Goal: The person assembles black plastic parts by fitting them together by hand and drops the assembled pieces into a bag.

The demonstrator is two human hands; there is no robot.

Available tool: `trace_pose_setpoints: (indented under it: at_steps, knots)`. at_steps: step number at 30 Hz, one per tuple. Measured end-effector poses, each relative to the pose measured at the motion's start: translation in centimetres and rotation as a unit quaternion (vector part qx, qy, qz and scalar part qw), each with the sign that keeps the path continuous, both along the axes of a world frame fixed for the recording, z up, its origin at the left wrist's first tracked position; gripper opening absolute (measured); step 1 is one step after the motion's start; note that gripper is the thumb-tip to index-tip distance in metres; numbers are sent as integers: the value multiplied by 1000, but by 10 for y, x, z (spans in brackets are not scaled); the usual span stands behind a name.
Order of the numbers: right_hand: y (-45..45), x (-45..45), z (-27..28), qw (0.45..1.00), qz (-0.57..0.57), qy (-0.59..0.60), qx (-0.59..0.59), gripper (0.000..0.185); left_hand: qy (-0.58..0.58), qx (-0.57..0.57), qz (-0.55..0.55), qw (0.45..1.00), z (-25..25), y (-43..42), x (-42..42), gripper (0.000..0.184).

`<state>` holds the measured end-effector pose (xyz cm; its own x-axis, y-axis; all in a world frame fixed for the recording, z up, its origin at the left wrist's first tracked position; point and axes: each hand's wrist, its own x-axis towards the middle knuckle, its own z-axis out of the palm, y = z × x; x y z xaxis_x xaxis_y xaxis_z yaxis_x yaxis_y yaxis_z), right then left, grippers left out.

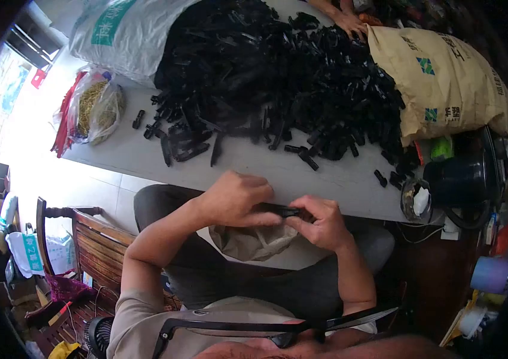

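My left hand (239,197) and my right hand (321,221) meet at the table's front edge, over my lap. Between them is a small, elongated black plastic part (282,209), gripped at its two ends with fingers closed. Its exact kind is partly hidden by the fingers. Just below the hands, an open beige bag (254,241) sits at my lap. Beyond the hands, a large heap of similar black plastic parts (266,72) covers the table, with several loose pieces (303,154) along its near side.
A white sack (125,42) lies at the back left, and a clear bag of small brass-coloured pieces (95,110) at the left. To the right are a tan sack (445,84), a black bucket (460,179) and another person's hand (349,24). A wooden chair (95,239) stands left.
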<state>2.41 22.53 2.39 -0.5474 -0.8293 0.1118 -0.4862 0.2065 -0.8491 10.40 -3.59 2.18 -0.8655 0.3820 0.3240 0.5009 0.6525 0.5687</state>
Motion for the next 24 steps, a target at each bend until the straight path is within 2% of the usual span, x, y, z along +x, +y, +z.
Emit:
trace_pose_setpoints:
  at_steps: [1,3,4,7,10,13,16,19,22,24]
  knots:
    - [-3,1,-3,1000,10,27,-4,28,25,-42,103,993,1,-3,2,46]
    - [-9,3,-9,996,21,89,-12,28,85,-120,296,944,3,-7,5,46]
    - [-9,3,-6,995,1,100,6,28,59,-161,365,915,9,-12,5,45]
    - [-15,-1,-26,962,-160,222,0,28,16,-214,462,860,8,-23,-3,42]
    - [-26,-16,-30,923,-264,280,7,30,-23,-233,465,854,-7,-32,-8,38]
    - [-32,-22,-33,908,-296,289,61,30,-51,-234,448,862,-4,-32,-9,35]
    - [-31,-24,-39,902,-311,290,71,29,-21,-208,423,882,-2,-27,-6,27]
    - [-27,-23,-37,904,-314,277,82,24,33,-55,374,925,4,-15,-4,20]
    - [-26,-20,-29,895,-306,315,77,21,-69,106,324,938,12,-3,-1,19]
    - [-23,-20,-31,890,-301,334,72,19,-119,163,288,936,6,2,-1,17]
